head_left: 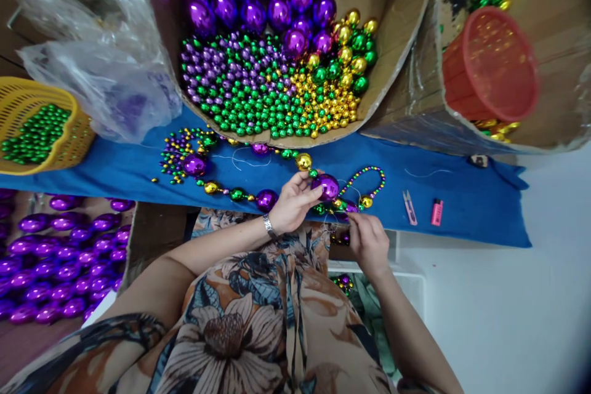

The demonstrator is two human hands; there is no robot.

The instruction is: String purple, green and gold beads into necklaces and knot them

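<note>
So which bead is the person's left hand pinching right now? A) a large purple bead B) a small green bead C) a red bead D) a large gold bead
A: the left hand has its fingertips on a large purple bead of the strand lying on the blue cloth.

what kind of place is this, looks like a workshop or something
Probably a small hand-assembly workshop for bead necklaces. A cardboard box is heaped with loose purple, green and gold beads, a half-strung bead string lies on the blue cloth, and snips and a lighter sit nearby.
</note>
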